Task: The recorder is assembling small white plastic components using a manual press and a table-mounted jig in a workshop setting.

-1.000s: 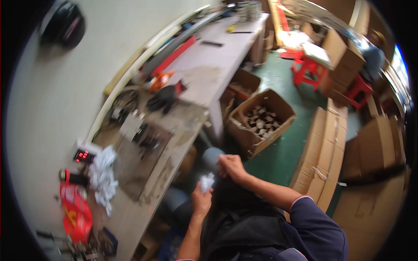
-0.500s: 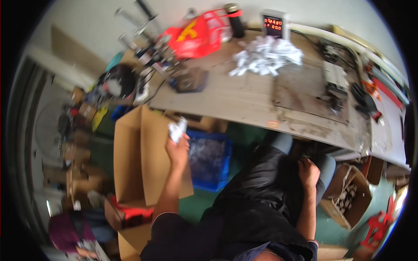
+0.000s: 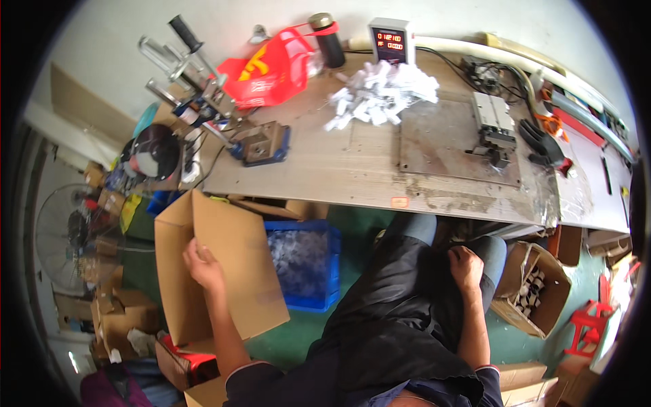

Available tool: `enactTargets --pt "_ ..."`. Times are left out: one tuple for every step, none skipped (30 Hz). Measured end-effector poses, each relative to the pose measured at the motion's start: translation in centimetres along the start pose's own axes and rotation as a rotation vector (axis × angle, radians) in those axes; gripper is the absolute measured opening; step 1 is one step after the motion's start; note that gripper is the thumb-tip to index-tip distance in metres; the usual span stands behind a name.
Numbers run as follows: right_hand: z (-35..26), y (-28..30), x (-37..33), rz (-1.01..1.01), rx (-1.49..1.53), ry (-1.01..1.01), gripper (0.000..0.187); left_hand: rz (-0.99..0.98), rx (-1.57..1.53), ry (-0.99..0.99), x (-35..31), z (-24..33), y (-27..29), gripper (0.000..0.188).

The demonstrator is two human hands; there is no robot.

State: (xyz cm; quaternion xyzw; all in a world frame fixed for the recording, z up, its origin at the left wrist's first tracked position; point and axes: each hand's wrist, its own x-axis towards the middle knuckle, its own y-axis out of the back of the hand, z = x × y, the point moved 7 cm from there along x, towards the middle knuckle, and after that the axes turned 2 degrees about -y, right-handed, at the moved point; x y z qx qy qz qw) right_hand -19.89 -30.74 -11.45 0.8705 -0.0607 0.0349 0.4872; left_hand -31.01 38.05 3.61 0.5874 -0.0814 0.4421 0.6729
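Observation:
My left hand (image 3: 205,266) is at the upright flap of an open cardboard box (image 3: 237,271), its fingers reaching toward the box's opening. They look loosely apart, and no white piece shows in them. On my right thigh, over a black apron (image 3: 380,292), my right hand (image 3: 466,266) rests with curled fingers; nothing shows in it. A heap of small white pieces (image 3: 386,91) lies on the workbench (image 3: 325,166) in front of me. Beside the box stands a blue crate (image 3: 334,271) holding whitish, blurred contents.
A hand press (image 3: 261,144) stands at the bench's left, near a red plastic bag (image 3: 271,71) and a flask (image 3: 327,41). Behind the heap is a digital counter (image 3: 391,42). A small metal fixture (image 3: 494,125) sits right. A carton of parts (image 3: 556,298) and red stool (image 3: 588,322) stand on the floor.
My left hand has moved left and down to the box flap; the white bundle it held is no longer visible. My right hand remains on my thigh. The whole view has shifted slightly.

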Motion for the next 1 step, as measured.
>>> enactTargets --pt "0.12 0.13 0.23 0.03 0.061 -0.013 0.016 -0.207 -0.108 0.046 -1.64 -0.41 -2.9 0.059"
